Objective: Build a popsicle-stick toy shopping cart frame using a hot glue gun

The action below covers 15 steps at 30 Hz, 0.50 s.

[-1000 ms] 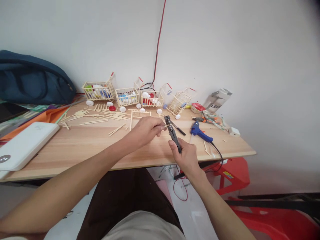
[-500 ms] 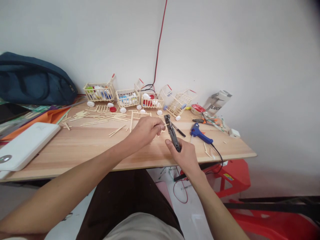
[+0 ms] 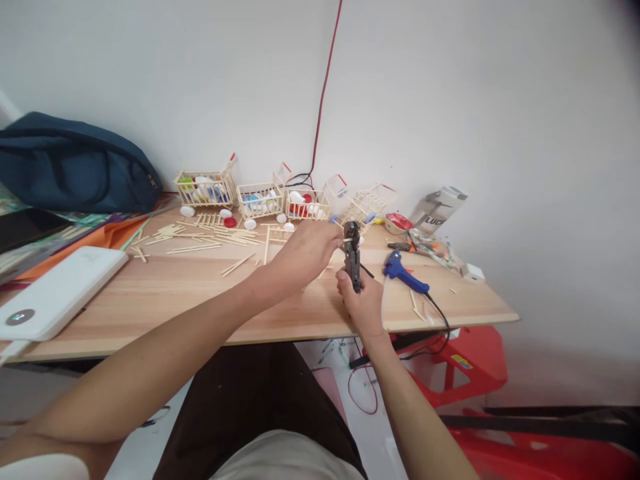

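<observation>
My right hand (image 3: 361, 301) is closed round the handles of black pliers (image 3: 353, 257), held nearly upright over the wooden table (image 3: 175, 293). My left hand (image 3: 307, 252) pinches a short thin wooden stick (image 3: 349, 240) and holds its end at the pliers' jaws. Both hands meet above the table's middle front. Behind them stand small stick-built carts (image 3: 260, 199) filled with bottle caps, in a row along the wall.
Loose wooden sticks (image 3: 200, 237) lie scattered at the back left. A blue glue gun (image 3: 403, 273) with its cable lies to the right. A white box (image 3: 55, 290) sits at the left, a dark blue bag (image 3: 75, 163) behind it. Red plastic stools (image 3: 460, 363) stand below right.
The pliers have swung from slanted to nearly upright and risen slightly. My left hand has moved right with the stick, closer to the jaws.
</observation>
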Each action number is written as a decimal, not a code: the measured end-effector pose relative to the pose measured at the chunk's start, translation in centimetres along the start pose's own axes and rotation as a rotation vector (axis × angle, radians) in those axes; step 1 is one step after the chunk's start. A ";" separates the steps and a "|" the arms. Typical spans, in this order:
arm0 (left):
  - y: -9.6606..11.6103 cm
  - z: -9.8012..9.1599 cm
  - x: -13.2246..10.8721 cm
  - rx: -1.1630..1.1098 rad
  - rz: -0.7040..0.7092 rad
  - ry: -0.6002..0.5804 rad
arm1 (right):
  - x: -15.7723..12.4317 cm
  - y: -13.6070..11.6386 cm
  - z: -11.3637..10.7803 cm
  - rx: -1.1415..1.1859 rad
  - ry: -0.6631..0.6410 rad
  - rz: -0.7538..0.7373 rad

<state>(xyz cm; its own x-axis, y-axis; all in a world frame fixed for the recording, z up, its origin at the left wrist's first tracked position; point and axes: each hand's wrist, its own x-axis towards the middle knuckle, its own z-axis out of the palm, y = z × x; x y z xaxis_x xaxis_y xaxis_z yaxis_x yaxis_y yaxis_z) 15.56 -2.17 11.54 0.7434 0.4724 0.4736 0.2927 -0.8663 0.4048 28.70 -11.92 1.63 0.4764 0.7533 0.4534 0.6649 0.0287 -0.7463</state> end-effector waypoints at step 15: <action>0.5 -0.3 -0.6 -0.018 0.008 0.018 | -1.3 0.1 -0.7 -0.036 -0.106 0.103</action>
<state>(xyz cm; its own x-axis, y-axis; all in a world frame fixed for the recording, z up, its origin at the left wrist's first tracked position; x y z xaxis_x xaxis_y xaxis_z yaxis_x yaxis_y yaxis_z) 15.09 -2.85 11.73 0.7345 0.4686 0.4909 0.2759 -0.8671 0.4148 28.57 -13.41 1.31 0.4812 0.8160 0.3202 0.6368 -0.0744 -0.7674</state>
